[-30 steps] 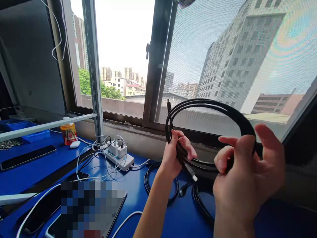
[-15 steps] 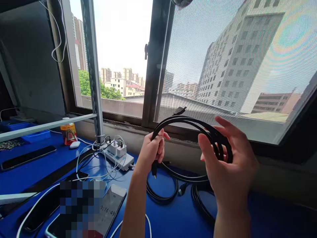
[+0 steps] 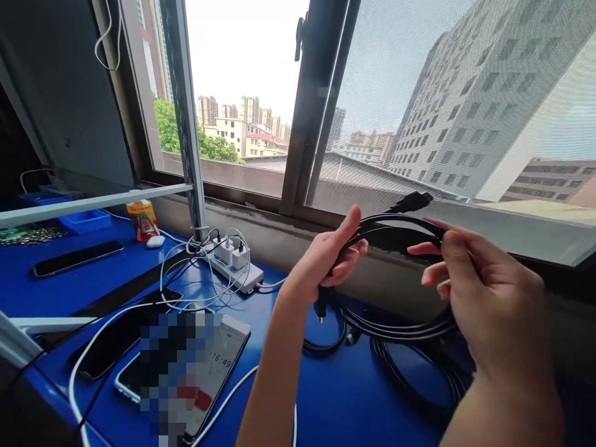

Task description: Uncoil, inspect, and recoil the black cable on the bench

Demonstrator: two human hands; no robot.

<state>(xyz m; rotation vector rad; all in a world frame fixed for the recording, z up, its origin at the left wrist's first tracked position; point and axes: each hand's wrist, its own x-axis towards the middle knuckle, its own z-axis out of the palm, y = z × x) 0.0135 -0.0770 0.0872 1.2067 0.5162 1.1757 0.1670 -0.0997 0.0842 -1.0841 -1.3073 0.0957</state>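
A coiled black cable (image 3: 405, 333), looking like an HDMI cable, is held up in front of the window. My left hand (image 3: 328, 264) wraps its fingers around the left side of the loops, thumb raised. One flat plug (image 3: 413, 202) sticks up above the coil; another plug end (image 3: 321, 308) hangs below my left hand. My right hand (image 3: 484, 279) pinches the upper right of the loops between thumb and forefinger, its other fingers loosely curled. Beneath, on the blue table (image 3: 344, 403), lie one black cable coil (image 3: 323, 352) and a second, larger coil (image 3: 388, 379).
To the left are a white power strip (image 3: 244, 276) with chargers and tangled wires, and several phones, one lit (image 3: 218, 366). A metal rack post (image 3: 190, 124) and crossbar stand there. Behind them are an orange pouch (image 3: 142, 220) and a blue tray (image 3: 93, 220).
Both hands and the coil have shifted right in view as the camera tilted down and turned left. My right hand has gone from spread around the loops to pinching them.
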